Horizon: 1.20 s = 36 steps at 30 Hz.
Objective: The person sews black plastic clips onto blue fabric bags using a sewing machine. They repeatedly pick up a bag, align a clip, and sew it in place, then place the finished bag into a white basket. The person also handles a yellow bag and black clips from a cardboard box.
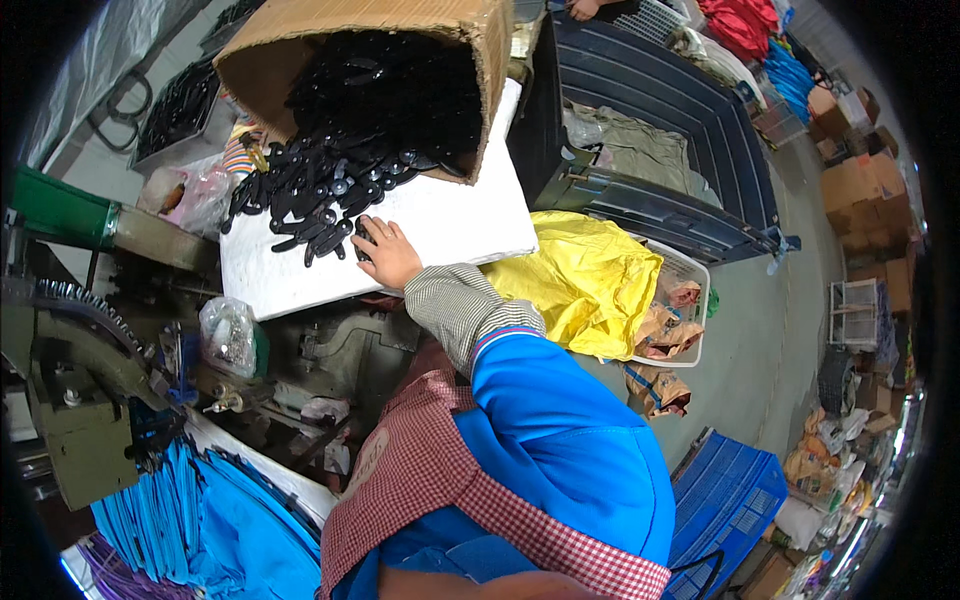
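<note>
- The right hand [385,252] sits at frame centre, reaching up and left from its checked cuff and blue sleeve; its fingers curl narrow over one black plastic piece at the lower edge of the pile, though I cannot tell whether they grip it.
- The left hand is out of view.
- The pile of black plastic pieces [330,190] lies just above and left of that hand, its long axis slanting toward the upper right into the tipped cardboard box [300,45].
- Both rest on a white foam slab [440,225].
</note>
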{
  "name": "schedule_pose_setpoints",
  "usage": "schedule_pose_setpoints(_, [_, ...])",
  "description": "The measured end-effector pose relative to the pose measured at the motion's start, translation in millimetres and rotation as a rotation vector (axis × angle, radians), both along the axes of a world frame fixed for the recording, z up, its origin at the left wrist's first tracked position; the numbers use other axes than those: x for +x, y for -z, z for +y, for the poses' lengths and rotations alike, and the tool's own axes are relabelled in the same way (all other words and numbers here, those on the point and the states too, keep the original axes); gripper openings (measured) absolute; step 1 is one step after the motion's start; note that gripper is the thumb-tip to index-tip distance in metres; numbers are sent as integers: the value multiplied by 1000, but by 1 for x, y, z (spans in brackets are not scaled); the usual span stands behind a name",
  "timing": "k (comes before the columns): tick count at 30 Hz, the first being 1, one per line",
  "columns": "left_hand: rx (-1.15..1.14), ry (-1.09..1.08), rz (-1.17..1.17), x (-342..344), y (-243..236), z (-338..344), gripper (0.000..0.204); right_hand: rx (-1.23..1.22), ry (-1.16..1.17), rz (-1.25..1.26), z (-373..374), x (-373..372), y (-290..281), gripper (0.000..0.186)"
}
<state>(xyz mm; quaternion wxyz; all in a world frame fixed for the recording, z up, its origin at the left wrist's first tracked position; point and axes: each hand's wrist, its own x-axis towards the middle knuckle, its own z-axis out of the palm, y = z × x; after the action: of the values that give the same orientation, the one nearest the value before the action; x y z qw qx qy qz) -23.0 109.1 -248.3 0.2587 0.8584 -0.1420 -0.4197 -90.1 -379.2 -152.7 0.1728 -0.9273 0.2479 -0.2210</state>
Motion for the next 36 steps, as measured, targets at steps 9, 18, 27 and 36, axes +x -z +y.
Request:
schedule_pose_setpoints(9, [0, 69, 34, 11, -2, -11, 43, -79, 49, 26, 7, -1, -10, 52])
schedule_pose_setpoints(18, [15, 146, 59, 16, -11, -19, 40, -38, 10, -105, 7, -3, -11, 55])
schedule_pose_setpoints(27, [-12, 290, 162, -10, 6, -54, 37, -68, 284, -171, 9, -179, -68, 48])
schedule_pose_setpoints(36, [-146, 339, 308, -70, -27, -177, 35, 106, 1088, 375, -111, -409, 60, 58])
